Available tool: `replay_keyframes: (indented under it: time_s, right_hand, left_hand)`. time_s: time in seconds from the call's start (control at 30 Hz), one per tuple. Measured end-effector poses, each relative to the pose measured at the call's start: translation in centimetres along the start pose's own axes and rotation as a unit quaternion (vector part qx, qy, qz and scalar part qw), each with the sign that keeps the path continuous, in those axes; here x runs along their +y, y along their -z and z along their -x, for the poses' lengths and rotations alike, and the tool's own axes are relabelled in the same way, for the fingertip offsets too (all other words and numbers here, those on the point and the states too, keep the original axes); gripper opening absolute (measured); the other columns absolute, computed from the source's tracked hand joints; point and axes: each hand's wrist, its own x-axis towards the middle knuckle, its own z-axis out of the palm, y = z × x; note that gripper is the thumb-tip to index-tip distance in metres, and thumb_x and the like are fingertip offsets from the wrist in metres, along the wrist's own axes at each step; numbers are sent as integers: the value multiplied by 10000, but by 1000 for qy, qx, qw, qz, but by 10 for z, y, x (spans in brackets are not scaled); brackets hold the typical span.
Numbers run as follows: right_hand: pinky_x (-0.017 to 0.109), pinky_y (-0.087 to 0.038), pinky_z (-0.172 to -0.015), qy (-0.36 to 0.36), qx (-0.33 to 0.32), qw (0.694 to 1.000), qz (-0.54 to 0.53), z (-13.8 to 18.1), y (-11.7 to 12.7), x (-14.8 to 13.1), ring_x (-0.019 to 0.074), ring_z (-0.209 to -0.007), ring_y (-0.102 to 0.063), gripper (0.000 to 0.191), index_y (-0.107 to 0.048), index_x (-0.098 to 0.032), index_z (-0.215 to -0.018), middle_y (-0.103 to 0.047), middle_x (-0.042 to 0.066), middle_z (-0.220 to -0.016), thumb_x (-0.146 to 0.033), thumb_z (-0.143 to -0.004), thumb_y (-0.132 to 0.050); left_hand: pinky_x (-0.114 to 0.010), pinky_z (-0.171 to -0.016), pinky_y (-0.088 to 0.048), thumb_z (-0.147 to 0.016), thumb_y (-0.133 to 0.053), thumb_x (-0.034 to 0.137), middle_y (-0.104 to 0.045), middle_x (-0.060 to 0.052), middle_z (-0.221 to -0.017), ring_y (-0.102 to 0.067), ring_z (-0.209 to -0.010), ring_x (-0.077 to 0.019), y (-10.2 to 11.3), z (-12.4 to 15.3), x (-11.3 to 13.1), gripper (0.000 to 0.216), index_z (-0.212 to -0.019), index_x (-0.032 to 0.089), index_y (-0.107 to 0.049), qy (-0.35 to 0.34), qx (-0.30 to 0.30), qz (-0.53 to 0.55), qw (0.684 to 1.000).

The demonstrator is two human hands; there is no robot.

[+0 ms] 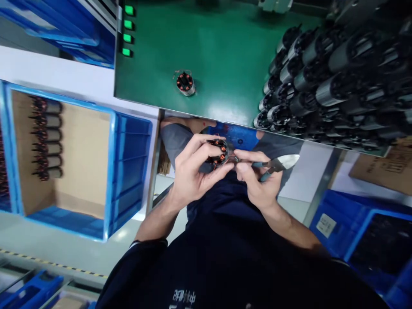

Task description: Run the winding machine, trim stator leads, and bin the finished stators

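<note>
My left hand (pixel 193 169) is closed around a small motor stator (pixel 218 152) with orange copper windings, held over my lap just below the green table's (pixel 219 56) front edge. My right hand (pixel 254 176) is closed on a pair of cutting pliers (pixel 278 164) with blue-green handles, and its fingertips pinch at the stator's end, where something small and metallic shows. Both hands touch at the stator.
Another stator (pixel 186 83) stands alone on the green table. Several dark cylindrical motor parts (pixel 322 81) crowd the table's right side. A blue crate (pixel 128 171) lined with cardboard holds a row of wound parts (pixel 46 137) at left. More blue crates (pixel 363 231) sit lower right.
</note>
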Motion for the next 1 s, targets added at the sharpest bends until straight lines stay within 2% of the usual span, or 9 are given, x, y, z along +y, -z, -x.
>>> replay_keyframes:
  time_s: [0.2, 0.37, 0.5, 0.57, 0.63, 0.7, 0.8, 0.9, 1.0]
  right_hand:
    - [290, -554, -704, 10, -3, 1000, -25, -11, -1, -9, 162, -837, -681, 151, -877, -273, -1104, -734, 28, -942, -418, -1073, -903]
    - [300, -503, -705, -107, -113, 986, -55, -15, 14, -12, 145, -750, -562, 217, -798, -226, -1064, -603, 13, -856, -432, -1114, -844]
    - [244, -401, -624, -280, -192, 907, -249, -20, 31, -18, 94, -659, -411, 209, -741, -199, -1018, -467, -25, -809, -350, -1081, -871]
    - [220, -363, -584, -331, -202, 850, -357, -22, 38, -25, 78, -613, -317, 223, -713, -191, -975, -384, -48, -761, -320, -1063, -872]
    - [209, -340, -563, -341, -208, 821, -408, -23, 42, -32, 76, -586, -246, 195, -718, -193, -980, -297, -70, -716, -303, -1070, -852]
    - [217, -366, -576, -324, -193, 843, -385, -24, 45, -36, 82, -602, -285, 149, -747, -201, -1016, -339, -57, -737, -296, -1070, -848]
    - [259, -425, -616, -256, -162, 915, -264, -22, 47, -34, 104, -674, -414, 210, -733, -211, -966, -486, -6, -859, -340, -1058, -870]
    - [304, -450, -644, -171, -130, 970, -114, -17, 50, -25, 132, -710, -497, 209, -742, -225, -1000, -553, 13, -899, -385, -1097, -837]
    - [347, -486, -676, -74, -56, 994, 58, -5, 52, -21, 161, -707, -546, 160, -785, -267, -1258, -609, 17, -897, -375, -1141, -767]
  left_hand:
    - [-400, -1005, -713, -1071, -870, 427, -789, -110, -1329, -805, -1230, -272, -6, 9, 9, 233, -1223, 278, -776, -1, -7, -59, 998]
    - [-413, -1023, -721, -1068, -866, 419, -790, -111, -1431, -808, -1274, -293, -6, 14, -3, 208, -1206, 289, -780, -32, -3, -133, 991]
    - [-474, -1063, -713, -1065, -865, 416, -768, -80, -1566, -807, -1312, -317, -9, 15, -16, 181, -1197, 310, -803, -38, 21, -120, 992]
    - [-515, -1103, -698, -1071, -863, 438, -789, -70, -1525, -803, -1345, -332, -12, 15, -19, 163, -1150, 307, -806, -6, 30, -40, 999]
    - [-566, -1140, -683, -1084, -841, 506, -828, -69, -1399, -795, -1379, -353, -19, 17, -19, 227, -1055, 288, -781, 50, 46, 71, 995]
    - [-583, -1134, -691, -1095, -793, 618, -841, -75, -1283, -802, -1369, -361, -29, 20, -15, 369, -980, 270, -745, 121, 64, 187, 973]
    - [-544, -1060, -739, -1044, -756, 802, -836, -75, -1209, -843, -1252, -338, -43, 25, -5, 557, -942, 257, -705, 232, 81, 298, 923]
    - [-490, -980, -774, -995, -784, 849, -828, -65, -1190, -863, -1149, -305, -52, 24, 6, 603, -962, 256, -679, 301, 103, 314, 895]
    - [-442, -916, -786, -1037, -761, 816, -812, -54, -1294, -869, -1060, -257, -55, 21, 10, 566, -1028, 258, -664, 316, 131, 304, 889]
